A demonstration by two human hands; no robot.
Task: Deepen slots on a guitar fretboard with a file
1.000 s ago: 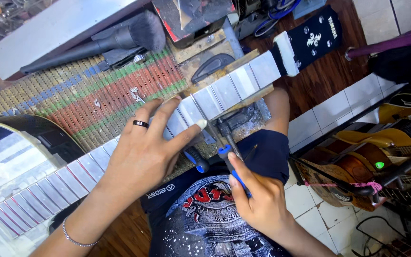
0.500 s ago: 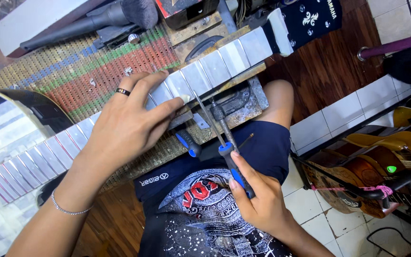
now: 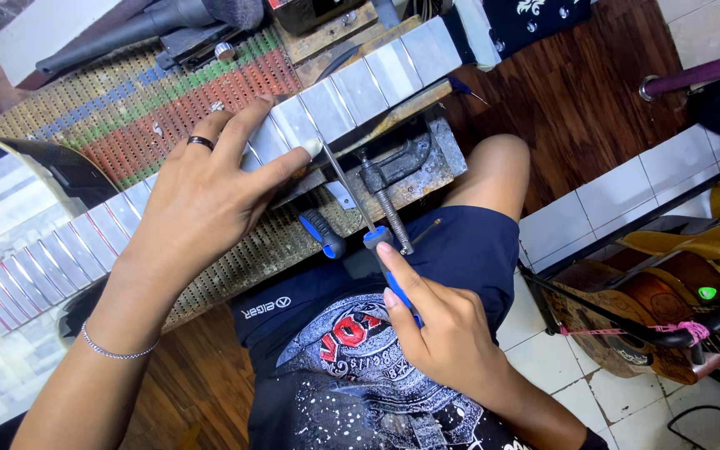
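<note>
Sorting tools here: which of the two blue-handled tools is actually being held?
The longer one, in the right hand, shaft reaching the guitar neck. The other lies loose beside it.

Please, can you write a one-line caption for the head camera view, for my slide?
Left hand presses on a taped guitar neck while right hand works a blue-handled file along it.

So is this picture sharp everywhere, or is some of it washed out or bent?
Head view: the left hand and right hand look sharp under even daylight; the glossy guitar body at the left edge is washed out by glare; the taped guitar neck bows, a sign of wide-lens distortion.
</note>
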